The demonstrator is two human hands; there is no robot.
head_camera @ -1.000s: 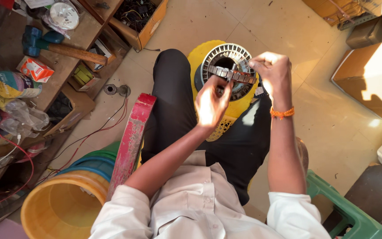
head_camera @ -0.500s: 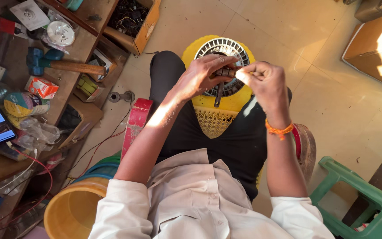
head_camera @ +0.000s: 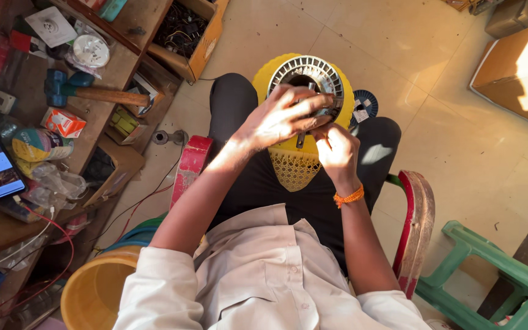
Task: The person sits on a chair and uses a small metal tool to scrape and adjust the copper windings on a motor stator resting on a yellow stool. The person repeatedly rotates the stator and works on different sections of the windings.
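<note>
Head view shows us seated with a round slotted metal motor core (head_camera: 305, 73) resting on a yellow perforated stand (head_camera: 294, 165) between our knees. Our left hand (head_camera: 279, 119) lies spread across its face, fingers apart and touching the rim, while our right hand (head_camera: 337, 150) sits just below, fingers pinched together on something too small to tell. We judge this as mid-work on the core's slots; the next move calls for a steady left hand and fine fingertip placement.

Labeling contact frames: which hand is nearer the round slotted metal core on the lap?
Left. The left hand lies across the metal core, fingers over its lower edge. The right hand sits just below it.
</note>
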